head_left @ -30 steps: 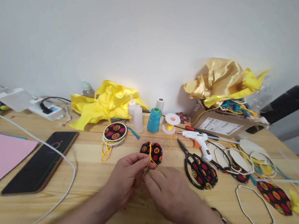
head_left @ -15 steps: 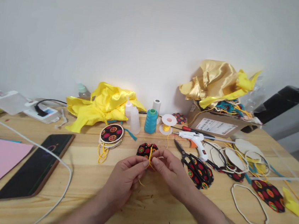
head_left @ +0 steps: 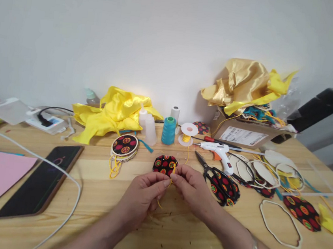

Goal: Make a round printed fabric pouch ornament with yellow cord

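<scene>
My left hand (head_left: 147, 190) and my right hand (head_left: 191, 185) meet at the middle of the table, thumbs and forefingers pinched on a thin yellow cord (head_left: 175, 168). A loose end of the cord hangs below my left fingers. Just behind my fingertips lies a black fabric piece (head_left: 162, 164) with red and orange round patterns. To the right, black-handled scissors (head_left: 206, 170) rest on another patterned piece (head_left: 229, 186). The cord spool (head_left: 189, 130) stands behind my right hand, beside a teal thread cone (head_left: 168, 132).
A white glue gun (head_left: 221, 154) lies right of the spool, near several pale wooden frames (head_left: 280, 227). A cardboard box (head_left: 249, 133) heaped with fabric stands behind. Plastic bottles (head_left: 150, 130), yellow cloth (head_left: 114, 113) and framed patterned ovals (head_left: 125, 146) sit left of centre; a phone (head_left: 41, 182) lies further left.
The pinched fingers of both hands have shifted slightly right, and the upper part of the cord has moved from the middle of the fabric piece toward its right edge. The camera view has tilted slightly.
</scene>
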Motion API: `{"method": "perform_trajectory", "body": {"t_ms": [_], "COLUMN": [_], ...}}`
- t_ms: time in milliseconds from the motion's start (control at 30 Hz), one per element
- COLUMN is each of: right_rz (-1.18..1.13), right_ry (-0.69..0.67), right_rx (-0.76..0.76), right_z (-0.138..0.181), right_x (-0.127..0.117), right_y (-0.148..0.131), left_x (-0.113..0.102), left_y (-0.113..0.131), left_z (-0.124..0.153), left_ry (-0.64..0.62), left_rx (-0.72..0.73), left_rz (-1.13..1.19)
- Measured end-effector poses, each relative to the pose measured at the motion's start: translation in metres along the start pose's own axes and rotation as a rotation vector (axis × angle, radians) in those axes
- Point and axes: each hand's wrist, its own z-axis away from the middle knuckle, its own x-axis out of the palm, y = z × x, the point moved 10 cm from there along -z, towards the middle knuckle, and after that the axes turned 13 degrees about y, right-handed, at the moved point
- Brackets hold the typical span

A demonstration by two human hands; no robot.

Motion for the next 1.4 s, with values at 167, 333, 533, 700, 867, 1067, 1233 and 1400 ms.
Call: {"method": "perform_trajectory", "body": {"t_ms": [167,333,533,700,867,1067,1233,1400], "right_rz": [-0.002,-0.015,-0.055,-0.082,0.000,0.114,0.209,0.261], "right_ry": [0.006,0.008,-0.034,-0.070,-0.038,-0.030,0.052,0.130], "right_rx": [-0.005,0.016,0.043,0.053,-0.008,-0.082,-0.158,-0.163], "right_z": [0.000,0.000,0.000,0.001,-0.001,-0.002,-0.004,-0.005], "right_x": [-0.002,-0.002,0.002,0.004,-0.001,-0.004,-0.016,-0.023], "right_y": [-0.002,-0.001,0.001,0.000,-0.005,-0.009,-0.014,-0.013], "left_x": [0.001,0.001,-0.002,-0.004,-0.003,-0.005,-0.014,-0.008], "left_y": [0.007,0.012,0.008,0.008,0.006,0.015,0.040,0.054], "left_z": [0.004,0.007,0.006,0.004,0.005,0.008,0.009,0.018], "left_ry": [-0.009,-0.006,0.013,0.008,0.010,0.040,0.148,0.140], "left_rx": [0.075,0.136,0.097,0.111,0.103,0.165,0.410,0.642], "left_rz": [-0.116,-0.184,-0.129,-0.125,-0.140,-0.199,-0.338,-0.386]}}
